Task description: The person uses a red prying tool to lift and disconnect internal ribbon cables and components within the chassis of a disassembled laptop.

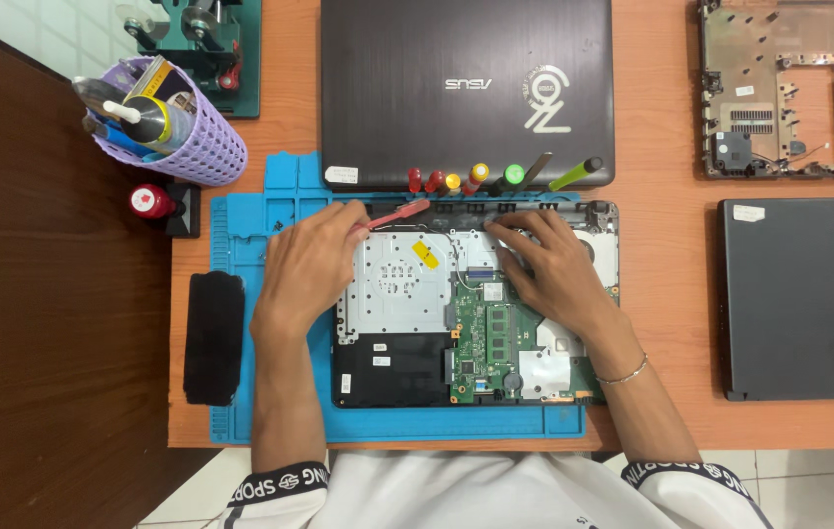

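Orange desk [662, 88], blue mat [241, 225], dark wooden panel [45, 343] beside it.

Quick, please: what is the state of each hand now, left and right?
Left hand: closed on a pink tool, tip at the opened laptop.
Right hand: open, fingers resting flat on the laptop, holding nothing.
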